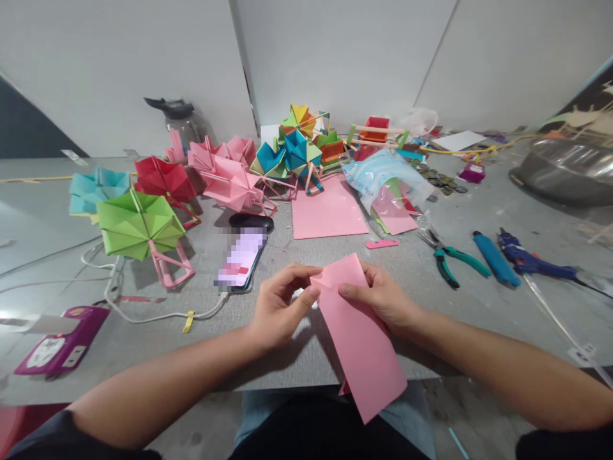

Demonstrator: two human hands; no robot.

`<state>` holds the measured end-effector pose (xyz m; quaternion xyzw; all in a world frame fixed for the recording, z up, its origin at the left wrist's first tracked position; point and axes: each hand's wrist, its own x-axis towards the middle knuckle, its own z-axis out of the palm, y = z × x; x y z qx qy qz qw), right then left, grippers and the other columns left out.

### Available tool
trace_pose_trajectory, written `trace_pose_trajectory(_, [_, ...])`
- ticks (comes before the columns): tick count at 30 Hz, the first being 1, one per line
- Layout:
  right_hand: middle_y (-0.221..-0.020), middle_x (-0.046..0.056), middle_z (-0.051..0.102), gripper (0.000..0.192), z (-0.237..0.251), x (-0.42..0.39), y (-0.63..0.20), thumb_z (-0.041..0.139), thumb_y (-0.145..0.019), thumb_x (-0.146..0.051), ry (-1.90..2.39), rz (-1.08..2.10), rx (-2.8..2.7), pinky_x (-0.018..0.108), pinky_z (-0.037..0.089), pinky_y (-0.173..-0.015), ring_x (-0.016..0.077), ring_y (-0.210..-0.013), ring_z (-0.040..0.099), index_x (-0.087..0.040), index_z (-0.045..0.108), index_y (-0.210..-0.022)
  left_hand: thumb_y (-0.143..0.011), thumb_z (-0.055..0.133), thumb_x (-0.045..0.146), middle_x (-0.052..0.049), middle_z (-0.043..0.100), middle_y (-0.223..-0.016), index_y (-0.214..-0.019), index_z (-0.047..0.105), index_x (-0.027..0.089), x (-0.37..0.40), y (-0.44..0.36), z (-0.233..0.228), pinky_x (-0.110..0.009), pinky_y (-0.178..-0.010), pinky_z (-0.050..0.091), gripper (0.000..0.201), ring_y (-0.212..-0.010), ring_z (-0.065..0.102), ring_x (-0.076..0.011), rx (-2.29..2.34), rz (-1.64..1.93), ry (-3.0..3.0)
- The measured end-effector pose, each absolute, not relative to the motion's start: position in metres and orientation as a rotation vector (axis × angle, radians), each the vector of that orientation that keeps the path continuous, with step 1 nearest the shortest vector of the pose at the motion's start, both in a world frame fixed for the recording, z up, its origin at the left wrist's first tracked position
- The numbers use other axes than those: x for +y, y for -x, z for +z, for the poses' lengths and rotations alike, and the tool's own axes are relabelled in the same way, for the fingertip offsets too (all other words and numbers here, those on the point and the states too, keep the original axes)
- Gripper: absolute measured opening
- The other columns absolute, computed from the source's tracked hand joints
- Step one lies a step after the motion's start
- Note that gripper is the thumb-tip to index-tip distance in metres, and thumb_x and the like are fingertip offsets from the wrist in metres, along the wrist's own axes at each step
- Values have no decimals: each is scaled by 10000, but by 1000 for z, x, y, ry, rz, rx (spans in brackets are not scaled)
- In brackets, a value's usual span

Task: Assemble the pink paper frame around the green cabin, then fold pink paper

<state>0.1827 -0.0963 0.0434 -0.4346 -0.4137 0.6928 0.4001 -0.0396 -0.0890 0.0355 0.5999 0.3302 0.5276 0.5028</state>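
A long pink paper strip (360, 338) slants from the table's front edge down over my lap. My left hand (280, 305) pinches its upper left corner between thumb and fingers, where a small fold shows. On the strip's upper right edge, my right hand (380, 295) holds it with the thumb lying on top. Both hands hover just above the grey table (143, 345).
A phone (242, 259) on a white cable lies left of my hands. Folded paper models in green (138, 223), red, pink and blue crowd the back. A pink sheet (325, 207), plastic bag, pliers (450, 259), glue gun (531, 259) and metal bowl (565, 169) sit right.
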Motion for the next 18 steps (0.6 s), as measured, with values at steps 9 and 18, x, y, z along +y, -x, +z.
trace_pose_trajectory(9, [-1069, 119, 827, 630, 40, -98, -181, 1042, -683, -443, 1070, 1858, -1042, 410, 606, -862, 250, -904, 762, -168, 766, -1179, -804, 842, 270, 15, 642, -804, -1133, 778, 150, -83, 32, 43, -250, -621, 477, 356, -666, 581, -114, 1126, 1236, -1134])
trace_pose_trajectory(18, [-1053, 98, 807, 593, 36, -100, -175, 1035, -633, -364, 1165, 1861, -1059, 417, 595, -862, 229, -879, 727, -166, 759, -1119, -796, 849, 359, -40, 738, -890, -1107, 744, 128, -80, 27, 37, -276, -677, 523, 401, -742, 661, -157, 1031, 1114, -853])
